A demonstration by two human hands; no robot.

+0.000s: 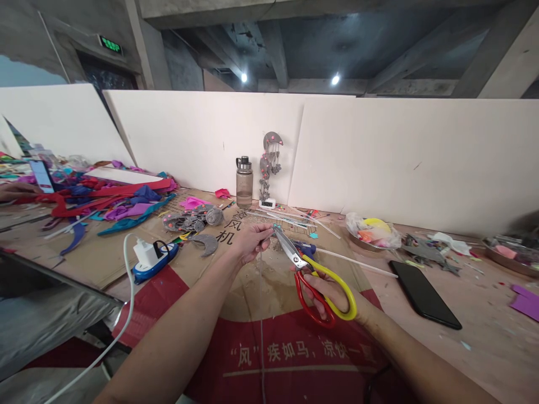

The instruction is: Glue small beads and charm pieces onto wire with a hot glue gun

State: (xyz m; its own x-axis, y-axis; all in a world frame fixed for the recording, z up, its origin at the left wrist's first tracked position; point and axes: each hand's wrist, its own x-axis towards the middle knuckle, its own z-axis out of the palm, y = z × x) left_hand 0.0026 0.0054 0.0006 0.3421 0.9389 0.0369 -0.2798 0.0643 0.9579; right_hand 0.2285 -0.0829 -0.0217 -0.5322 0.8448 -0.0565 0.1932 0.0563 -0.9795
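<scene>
My right hand (pixel 330 292) grips a pair of scissors (pixel 297 260) by their red and yellow handles. The blades point up and left, with the tips beside the fingers of my left hand (pixel 254 241). That left hand is closed in a pinch on a thin grey cord (pixel 261 314), which hangs straight down over the cardboard. A small teal bit (pixel 277 226) shows at the blade tips; whether it is held or lies behind them I cannot tell. Left of my left hand lie a grey felt crescent (pixel 204 244) and a bundle of grey felt pieces (pixel 191 217).
A blue glue gun (pixel 306 247) and clear glue sticks (pixel 290 216) lie behind the scissors. A bottle (pixel 244 185) stands at the back. At left are a power strip (pixel 155 262), fabric strips (pixel 113 196) and another person's hand (pixel 17 192). A black phone (pixel 424 294) lies right.
</scene>
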